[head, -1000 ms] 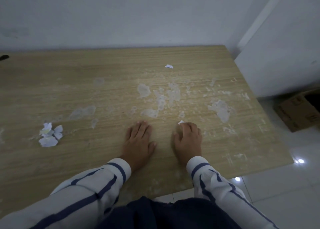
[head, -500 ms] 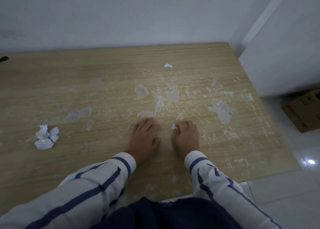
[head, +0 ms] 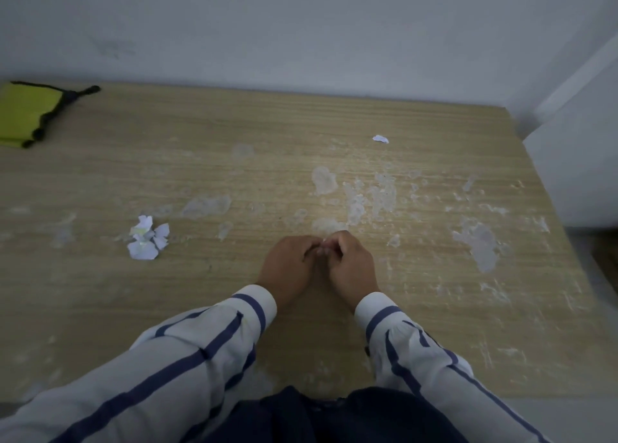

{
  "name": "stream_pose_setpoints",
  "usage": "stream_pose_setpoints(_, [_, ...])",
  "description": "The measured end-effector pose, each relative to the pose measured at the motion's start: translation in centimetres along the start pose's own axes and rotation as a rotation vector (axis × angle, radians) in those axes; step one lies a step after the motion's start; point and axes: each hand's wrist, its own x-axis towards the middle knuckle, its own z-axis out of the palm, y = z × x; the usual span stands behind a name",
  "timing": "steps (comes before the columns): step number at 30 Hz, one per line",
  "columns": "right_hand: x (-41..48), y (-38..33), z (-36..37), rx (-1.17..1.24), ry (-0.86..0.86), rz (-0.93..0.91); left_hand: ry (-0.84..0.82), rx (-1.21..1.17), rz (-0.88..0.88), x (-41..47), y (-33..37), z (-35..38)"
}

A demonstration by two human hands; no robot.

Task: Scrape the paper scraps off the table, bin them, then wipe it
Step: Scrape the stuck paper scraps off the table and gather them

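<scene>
Presently the curled left hand (head: 289, 268) and right hand (head: 351, 268) pinch 1 tiny white paper fleck (head: 323, 241) right of the torn white scrap pile (head: 147, 238) on the pale wooden table (head: 100, 308); it may tear, leaving residue.

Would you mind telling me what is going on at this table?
A person is picking stuck paper off the table. The left hand and right hand meet near the front, fingers curled on a tiny scrap. A pile lies left, residue streaks the middle, and a cloth sits back left.
</scene>
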Motion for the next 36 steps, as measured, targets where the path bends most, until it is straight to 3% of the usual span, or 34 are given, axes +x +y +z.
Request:
stream_pose_setpoints(5, [0.7,-3.2,2.8,0.002,-0.065,-0.074,0.096,0.025,-0.107,-1.1,-2.7,-3.4])
stream_pose_setpoints(11, [0.8,-6.8,7.8,-0.065,-0.165,-0.167,0.355,0.207,-0.149,-3.4,-7.7,-9.9])
stream_pose_setpoints(18, [1.3,-9.2,12.2,-0.155,-0.151,-0.233,0.585,0.265,-0.383,-6.3,-12.9,-15.5])
stream_pose_setpoints(22, [1.0,-9.3,13.2,-0.240,-0.091,-0.226,0.538,0.191,-0.429,-6.8,-15.5,-16.2])
stream_pose_setpoints(28, [-0.5,-8.2,12.7,-0.424,-0.046,-0.151,0.423,0.179,-0.320,-7.2,-17.0,-16.0])
stream_pose_setpoints(36, [-2.3,-7.6,12.4,-0.534,-0.159,-0.247,0.407,0.257,-0.222,-8.2,-17.2,-15.7])
